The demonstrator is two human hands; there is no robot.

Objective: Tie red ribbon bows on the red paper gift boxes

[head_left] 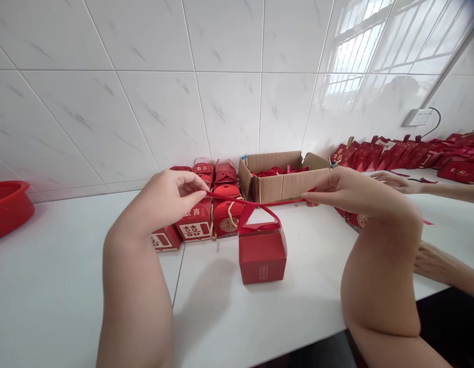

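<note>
A small red gift box (263, 255) stands upright on the white table between my arms. Red ribbon (255, 204) loops up from its top, crosses above the box, and stretches nearly level to both sides. My left hand (171, 197) pinches one end of the ribbon between thumb and fingertips, in front of the finished-looking boxes. At the other end, my right hand (336, 189) grips the ribbon with thumb and fingers, before the cardboard carton. Neither hand touches the box itself.
Several red boxes (194, 225) with gold cords stand behind my left hand. A cardboard carton (283, 186) holds red ribbons. A red basin (8, 207) sits far left. Another person's hands (436, 260) rest at right, near rows of red boxes (390, 153) along the wall.
</note>
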